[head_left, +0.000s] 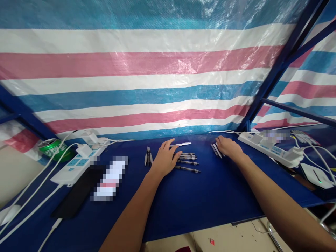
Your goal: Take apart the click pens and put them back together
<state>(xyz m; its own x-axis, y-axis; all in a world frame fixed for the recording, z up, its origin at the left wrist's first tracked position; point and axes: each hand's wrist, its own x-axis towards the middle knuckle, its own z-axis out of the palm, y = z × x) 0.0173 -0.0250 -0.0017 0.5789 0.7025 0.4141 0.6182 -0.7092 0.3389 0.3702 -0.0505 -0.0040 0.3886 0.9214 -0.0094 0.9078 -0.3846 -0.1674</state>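
Note:
My left hand [166, 158] rests on the blue table with fingers spread, over the left ends of several grey-and-black pens [188, 162] lying sideways. Just beyond its fingertips a white pen [183, 144] points right; whether the fingers touch it I cannot tell. To the left of this hand a small group of pens [148, 157] lies side by side, pointing away from me. Over at the right, my right hand [229, 147] has its fingers curled around the far ends of another small bunch of pens [216, 150]. Its fingertips are partly hidden.
White power strips with plugs and cables lie left [76, 162] and right [273, 148]. On the left are a green can [54, 148], a black phone [78, 192] and a blurred bright screen [111, 178]. A white device [316, 175] sits right. Blue frame bars and striped sheeting enclose the table.

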